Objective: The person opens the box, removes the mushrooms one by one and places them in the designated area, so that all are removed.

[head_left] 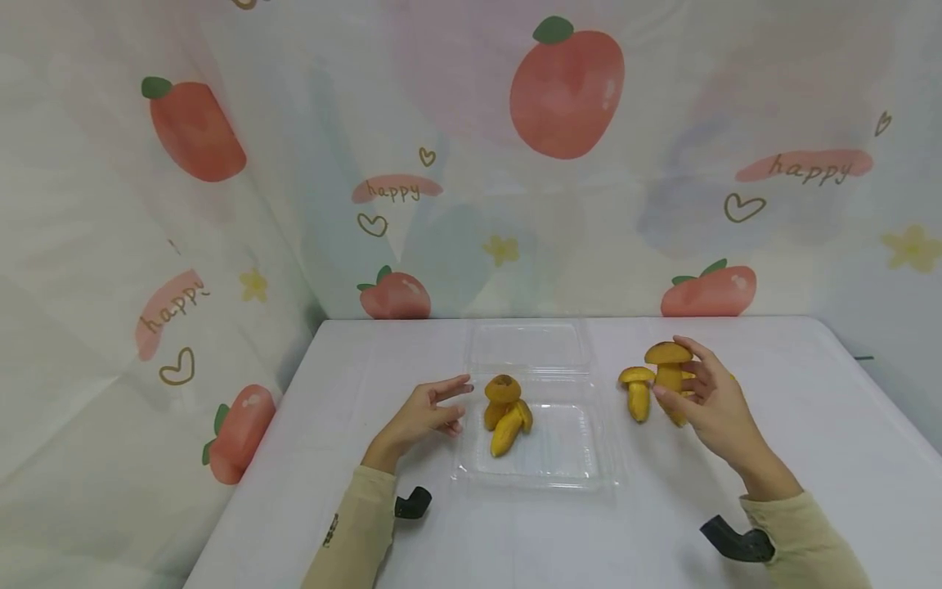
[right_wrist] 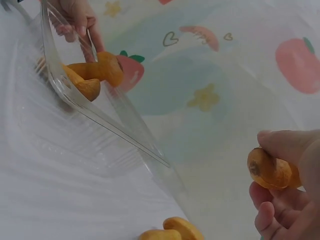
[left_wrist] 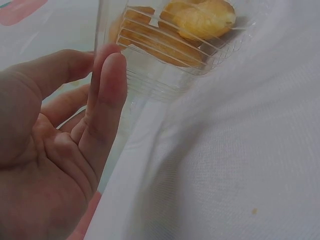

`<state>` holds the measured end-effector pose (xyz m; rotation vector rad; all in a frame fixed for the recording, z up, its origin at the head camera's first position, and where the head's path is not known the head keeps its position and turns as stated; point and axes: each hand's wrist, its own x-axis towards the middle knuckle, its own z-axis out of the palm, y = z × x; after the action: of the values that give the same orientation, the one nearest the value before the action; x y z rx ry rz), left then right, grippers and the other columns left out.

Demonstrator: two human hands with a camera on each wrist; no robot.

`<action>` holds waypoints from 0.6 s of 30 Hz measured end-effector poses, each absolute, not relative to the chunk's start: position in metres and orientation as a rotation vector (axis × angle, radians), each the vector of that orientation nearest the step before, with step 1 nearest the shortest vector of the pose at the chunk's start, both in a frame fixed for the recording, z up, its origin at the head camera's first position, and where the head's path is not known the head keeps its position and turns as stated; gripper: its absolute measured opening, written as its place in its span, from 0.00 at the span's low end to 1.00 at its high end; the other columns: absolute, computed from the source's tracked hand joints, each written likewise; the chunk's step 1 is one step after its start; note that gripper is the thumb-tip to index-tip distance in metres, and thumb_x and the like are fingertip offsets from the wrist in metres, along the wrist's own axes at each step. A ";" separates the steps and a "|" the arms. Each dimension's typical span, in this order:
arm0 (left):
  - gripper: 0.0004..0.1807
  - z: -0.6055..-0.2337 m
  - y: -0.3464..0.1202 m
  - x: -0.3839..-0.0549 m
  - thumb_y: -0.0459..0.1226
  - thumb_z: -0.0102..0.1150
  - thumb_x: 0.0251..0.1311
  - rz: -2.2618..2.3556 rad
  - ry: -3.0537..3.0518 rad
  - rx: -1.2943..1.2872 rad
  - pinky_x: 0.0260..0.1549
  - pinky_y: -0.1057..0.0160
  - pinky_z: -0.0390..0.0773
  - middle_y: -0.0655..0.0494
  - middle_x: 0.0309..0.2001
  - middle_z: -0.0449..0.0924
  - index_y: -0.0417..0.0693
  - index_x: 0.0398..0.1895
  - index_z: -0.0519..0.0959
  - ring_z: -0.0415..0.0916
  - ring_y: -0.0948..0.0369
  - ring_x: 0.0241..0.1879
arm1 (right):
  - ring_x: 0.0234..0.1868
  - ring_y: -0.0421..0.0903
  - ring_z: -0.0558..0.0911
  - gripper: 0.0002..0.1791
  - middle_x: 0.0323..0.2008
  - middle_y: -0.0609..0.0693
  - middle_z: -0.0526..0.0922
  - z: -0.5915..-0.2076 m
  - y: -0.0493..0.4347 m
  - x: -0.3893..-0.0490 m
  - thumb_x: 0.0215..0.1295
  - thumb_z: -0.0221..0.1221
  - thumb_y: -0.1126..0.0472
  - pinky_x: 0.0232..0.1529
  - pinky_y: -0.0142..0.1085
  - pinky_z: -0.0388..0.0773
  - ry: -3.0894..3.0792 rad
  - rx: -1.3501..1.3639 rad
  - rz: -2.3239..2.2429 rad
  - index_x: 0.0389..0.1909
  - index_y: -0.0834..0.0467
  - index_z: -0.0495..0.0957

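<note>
My right hand holds a yellow-brown mushroom upright above the table, its broad cap on top, thumb and fingers about it. In the right wrist view the rounded end of this mushroom shows between thumb and fingers. My left hand is at the left rim of a clear plastic clamshell box, fingers extended and spread. The left wrist view has its fingertips right at the box wall. Several mushrooms lie piled in the left part of the box's base.
Another yellow mushroom rests on the white table right of the box, and more are partly hidden behind my right hand. The box's lid lies folded back toward the fruit-printed backdrop. Black camera mounts project from both sleeves.
</note>
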<state>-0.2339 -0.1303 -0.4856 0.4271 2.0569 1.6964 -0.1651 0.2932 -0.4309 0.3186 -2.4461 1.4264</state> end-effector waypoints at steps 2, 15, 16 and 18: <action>0.34 -0.486 -0.130 -0.234 0.29 0.55 0.69 1.695 2.059 0.431 0.31 0.71 0.84 0.40 0.73 0.67 0.43 0.78 0.60 0.76 0.65 0.25 | 0.41 0.28 0.77 0.42 0.51 0.32 0.72 -0.429 0.299 -0.165 0.65 0.65 0.69 0.38 0.16 0.77 -2.449 0.303 1.392 0.77 0.58 0.56; 0.34 -0.485 -0.129 -0.233 0.28 0.55 0.69 1.694 2.067 0.445 0.31 0.71 0.84 0.40 0.73 0.68 0.42 0.78 0.60 0.77 0.66 0.25 | 0.41 0.21 0.72 0.42 0.55 0.50 0.73 -0.429 0.331 -0.166 0.68 0.64 0.64 0.37 0.14 0.74 -2.509 0.223 1.230 0.79 0.56 0.55; 0.34 -0.485 -0.129 -0.232 0.28 0.54 0.69 1.694 2.068 0.445 0.31 0.71 0.84 0.40 0.73 0.68 0.42 0.78 0.60 0.77 0.66 0.25 | 0.40 0.20 0.72 0.42 0.56 0.55 0.72 -0.429 0.333 -0.166 0.68 0.64 0.64 0.37 0.13 0.73 -2.519 0.214 1.216 0.79 0.56 0.55; 0.34 -0.484 -0.129 -0.232 0.28 0.55 0.69 1.693 2.069 0.443 0.31 0.71 0.84 0.40 0.73 0.68 0.42 0.78 0.60 0.77 0.66 0.25 | 0.40 0.18 0.70 0.42 0.57 0.63 0.71 -0.430 0.337 -0.167 0.68 0.64 0.63 0.37 0.12 0.72 -2.539 0.194 1.190 0.79 0.57 0.54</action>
<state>-0.2322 -0.1293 -0.4844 0.4431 2.0690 1.6926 -0.1672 0.3372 -0.4302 0.1939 -2.5392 1.1901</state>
